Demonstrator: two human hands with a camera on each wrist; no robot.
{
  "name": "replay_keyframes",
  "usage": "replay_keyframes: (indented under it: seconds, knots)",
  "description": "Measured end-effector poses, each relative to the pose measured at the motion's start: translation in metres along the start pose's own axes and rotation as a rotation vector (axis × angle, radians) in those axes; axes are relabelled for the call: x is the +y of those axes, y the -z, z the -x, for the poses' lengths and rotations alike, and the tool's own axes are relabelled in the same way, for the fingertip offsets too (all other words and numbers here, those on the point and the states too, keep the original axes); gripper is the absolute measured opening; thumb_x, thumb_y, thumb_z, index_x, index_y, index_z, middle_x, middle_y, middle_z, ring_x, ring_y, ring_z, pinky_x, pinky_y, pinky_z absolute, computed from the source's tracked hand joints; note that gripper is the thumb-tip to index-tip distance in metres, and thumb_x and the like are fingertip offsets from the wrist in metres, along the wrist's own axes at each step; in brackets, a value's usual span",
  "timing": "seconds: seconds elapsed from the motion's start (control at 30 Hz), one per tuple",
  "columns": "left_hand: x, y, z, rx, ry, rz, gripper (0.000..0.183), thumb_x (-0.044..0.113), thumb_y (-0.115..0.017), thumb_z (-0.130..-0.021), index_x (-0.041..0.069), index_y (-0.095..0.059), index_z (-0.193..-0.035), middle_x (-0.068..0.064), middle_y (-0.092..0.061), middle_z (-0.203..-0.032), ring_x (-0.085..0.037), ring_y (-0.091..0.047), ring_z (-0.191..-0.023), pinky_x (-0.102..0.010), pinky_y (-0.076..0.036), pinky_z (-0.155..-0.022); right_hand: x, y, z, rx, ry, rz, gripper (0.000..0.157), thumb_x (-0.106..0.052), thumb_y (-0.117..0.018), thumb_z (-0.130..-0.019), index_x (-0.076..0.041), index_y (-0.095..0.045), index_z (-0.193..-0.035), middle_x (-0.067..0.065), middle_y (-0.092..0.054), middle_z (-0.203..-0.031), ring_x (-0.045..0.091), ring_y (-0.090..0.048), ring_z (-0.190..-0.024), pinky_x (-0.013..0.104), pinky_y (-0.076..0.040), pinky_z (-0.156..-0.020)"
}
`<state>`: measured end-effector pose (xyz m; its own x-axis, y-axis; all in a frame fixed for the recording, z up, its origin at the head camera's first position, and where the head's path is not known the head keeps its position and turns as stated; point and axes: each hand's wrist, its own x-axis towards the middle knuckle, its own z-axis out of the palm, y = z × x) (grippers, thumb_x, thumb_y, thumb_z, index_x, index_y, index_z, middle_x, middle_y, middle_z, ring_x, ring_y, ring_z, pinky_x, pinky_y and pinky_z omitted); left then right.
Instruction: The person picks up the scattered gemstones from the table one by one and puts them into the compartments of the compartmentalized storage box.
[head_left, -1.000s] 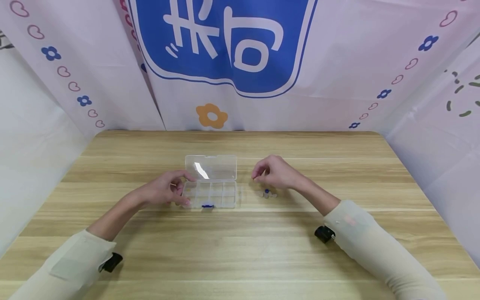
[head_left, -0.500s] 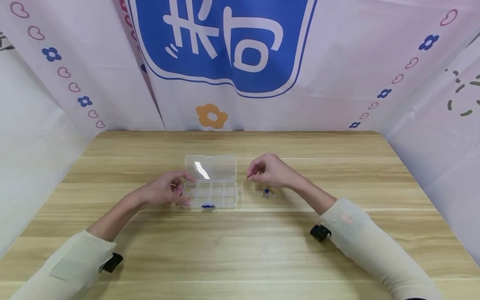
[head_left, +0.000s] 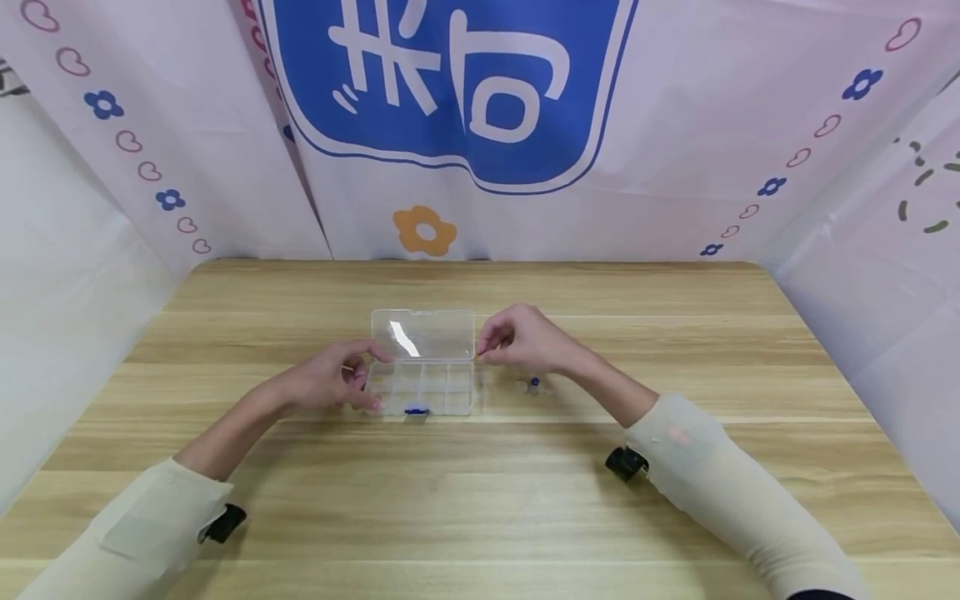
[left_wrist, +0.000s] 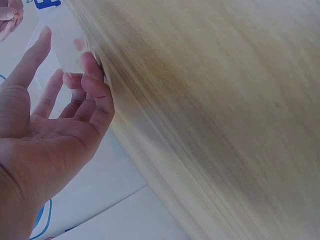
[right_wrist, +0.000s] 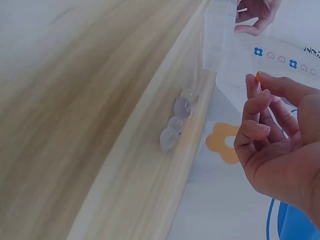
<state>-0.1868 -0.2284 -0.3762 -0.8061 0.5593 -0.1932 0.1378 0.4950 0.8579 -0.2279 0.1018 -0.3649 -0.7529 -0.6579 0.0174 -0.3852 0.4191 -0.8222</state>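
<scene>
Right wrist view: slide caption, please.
Right hand pinches a small orange piece; clear rounded pieces lie on the wooden tabletop; left hand at the clear box.

Head view bright, even. I get a white glare streak on the lid point(head_left: 442, 336), soft shadows on the bench point(head_left: 480, 500). Both wrist views dimmer, hazy, bench grain smeared.

Big white characters up on the far wall, and the top edge cuts them off!
Here they are, bold white characters point(head_left: 459, 67) across the blue panel point(head_left: 446, 125) of the far banner point(head_left: 675, 100), too cropped to read whole. Over to the right wrist view, and there's small dark lettering point(right_wrist: 312, 50) on the cloth, clipped by the frame's edge, impossible to make out.
</scene>
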Motion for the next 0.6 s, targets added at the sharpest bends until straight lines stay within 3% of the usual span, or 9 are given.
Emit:
replay_keyframes:
  seconds: [0.6]
  knots:
    - [0.000,0.001,0.000,-0.003,0.007,0.022,0.060,-0.001,-0.083,-0.082,-0.007,-0.053,-0.134,-0.004,-0.047,-0.076,-0.011,-0.043,-0.064,-0.023,-0.040,-0.050,-0.017,-0.015,-0.015,-0.028,0.042,-0.013,0.005,0.000,-0.078,-0.089,-0.002,-0.075,-0.086,0.001,-0.073,-0.082,0.012,-0.066,-0.076,0.021,-0.049,-0.066]
